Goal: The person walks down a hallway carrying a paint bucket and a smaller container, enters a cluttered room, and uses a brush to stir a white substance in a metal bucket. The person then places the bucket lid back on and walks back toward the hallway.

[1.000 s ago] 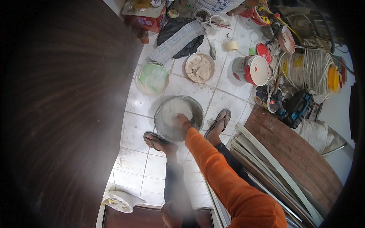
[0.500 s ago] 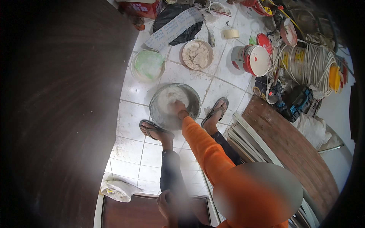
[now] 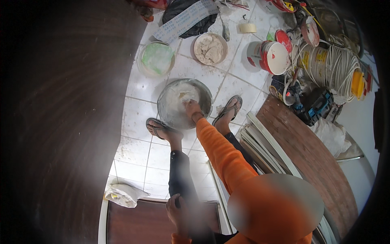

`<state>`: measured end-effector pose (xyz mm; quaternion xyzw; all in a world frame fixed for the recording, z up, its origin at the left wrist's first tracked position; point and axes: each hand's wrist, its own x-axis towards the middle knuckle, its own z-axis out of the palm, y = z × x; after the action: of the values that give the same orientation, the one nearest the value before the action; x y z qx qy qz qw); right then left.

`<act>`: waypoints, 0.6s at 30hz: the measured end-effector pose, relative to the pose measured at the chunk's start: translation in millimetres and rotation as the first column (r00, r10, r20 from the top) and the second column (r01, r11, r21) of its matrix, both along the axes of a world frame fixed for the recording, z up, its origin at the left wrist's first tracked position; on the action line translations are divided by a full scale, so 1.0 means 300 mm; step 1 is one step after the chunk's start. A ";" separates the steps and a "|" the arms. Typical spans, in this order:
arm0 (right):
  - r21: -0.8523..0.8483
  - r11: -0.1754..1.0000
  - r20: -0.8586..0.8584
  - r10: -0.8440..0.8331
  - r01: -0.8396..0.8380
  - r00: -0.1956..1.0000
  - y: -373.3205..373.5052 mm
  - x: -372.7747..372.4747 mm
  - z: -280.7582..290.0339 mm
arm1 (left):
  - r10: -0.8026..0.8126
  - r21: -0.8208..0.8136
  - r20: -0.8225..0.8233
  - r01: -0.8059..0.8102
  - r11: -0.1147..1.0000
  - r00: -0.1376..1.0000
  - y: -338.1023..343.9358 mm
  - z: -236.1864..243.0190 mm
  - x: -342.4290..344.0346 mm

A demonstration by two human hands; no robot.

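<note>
A round grey bucket stands on the tiled floor between my feet, with white powdery material inside. My right hand reaches over its right side, fingers bent down toward the powder. The fingers look closed; what they hold, if anything, is hidden. My left hand rests against my left lower leg, fingers loosely bent, with no object visible in it. Beyond the bucket sit a round tub of pale, lumpy material and a tub with a green-and-white cover or contents.
A red-and-white pail lies right of the tubs, near a cable coil and a blue-black power tool. Tape and a black bag lie farther off. Boards lean at right; a dark panel fills the left.
My right hand has shifted slightly within the bucket and shows more sharply, its fingers still pointing down. The whole view has shifted a little. My left hand stays by my leg.
</note>
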<state>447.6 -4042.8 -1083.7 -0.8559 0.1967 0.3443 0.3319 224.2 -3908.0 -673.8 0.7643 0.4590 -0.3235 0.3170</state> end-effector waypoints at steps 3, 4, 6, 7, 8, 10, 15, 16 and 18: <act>0.045 0.996 -0.177 0.090 -0.083 0.980 0.082 -0.013 0.094 | 0.004 0.040 -0.030 -0.003 0.999 1.000 0.013 0.019 0.006; 0.070 0.988 -0.234 0.148 -0.135 0.961 0.110 0.004 0.139 | 0.007 0.056 -0.038 -0.004 0.998 0.999 0.018 0.028 0.007; 0.126 0.965 -0.338 0.262 -0.232 0.904 0.155 0.035 0.201 | 0.003 0.071 -0.042 0.000 0.997 0.999 0.027 0.021 -0.016; 0.043 0.990 -0.328 0.144 -0.137 0.934 0.155 0.036 0.205 | -0.001 0.067 -0.038 0.003 0.998 0.999 0.026 0.020 -0.022; -0.041 0.998 -0.308 0.022 -0.037 0.951 0.150 0.023 0.185 | 0.001 0.067 -0.040 0.001 0.998 0.999 0.024 0.025 -0.016; -0.069 0.982 -0.278 0.151 -0.176 0.949 0.091 -0.007 0.106 | 0.003 0.058 -0.041 -0.001 0.998 0.999 0.017 0.032 0.003; 0.065 0.931 -0.359 0.357 -0.359 0.862 0.097 -0.046 0.144 | 0.014 0.056 -0.054 -0.011 0.998 0.998 0.041 0.055 -0.015; -0.004 0.955 -0.293 0.281 -0.295 0.914 0.089 -0.044 0.174 | 0.021 0.041 -0.053 -0.019 0.999 0.998 0.040 0.058 -0.010; -0.132 0.980 -0.138 0.129 -0.147 0.982 0.067 -0.042 0.238 | 0.015 0.038 -0.028 -0.014 0.999 1.000 0.043 0.052 -0.009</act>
<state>435.1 -4022.8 -1012.2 -0.8648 0.1816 0.4064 0.2323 221.5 -3895.2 -658.1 0.7622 0.4748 -0.3232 0.2985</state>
